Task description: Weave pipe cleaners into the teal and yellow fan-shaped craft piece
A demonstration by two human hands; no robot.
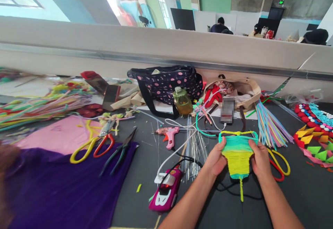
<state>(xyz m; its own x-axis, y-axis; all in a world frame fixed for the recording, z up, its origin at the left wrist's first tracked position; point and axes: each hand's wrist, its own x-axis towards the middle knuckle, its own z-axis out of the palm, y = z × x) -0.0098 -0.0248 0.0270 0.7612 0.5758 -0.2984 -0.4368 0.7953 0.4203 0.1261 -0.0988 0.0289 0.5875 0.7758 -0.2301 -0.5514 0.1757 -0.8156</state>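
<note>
clearly, in the head view both hands hold one small thing over the dark desk [299, 194]. it is a woven piece [238, 151] of fuzzy wire, teal at the top and yellow lower down, wide above and narrow below, with a thin yellow tail hanging from its bottom end. the left hand [215, 159] takes its left edge and the right hand [260, 159] takes its right edge. each grip is clamped on the piece, with the thumb on the front side and the fingers behind, where i cannot see them. the piece is in the lower right part of the view, close over the desk; whether it touches the desk i cannot tell.

just beside the right hand, partly hidden by it, lie red and yellow scissors [282, 164]. behind the piece a bundle of pastel fuzzy wires [270, 126] fans out on the desk. to the left of the left hand there is a bunch of thin metal wires [195, 149], a pink glue gun [170, 137] and, nearer to the person, a pink toy car [166, 189]. further left, at the edge of a purple cloth [65, 187], lie a second pair of scissors [91, 147] and dark pliers [119, 151]. at the back of the desk stand a dotted bag [166, 83], a yellowish bottle [182, 101] and a beige bag [241, 90].
</note>
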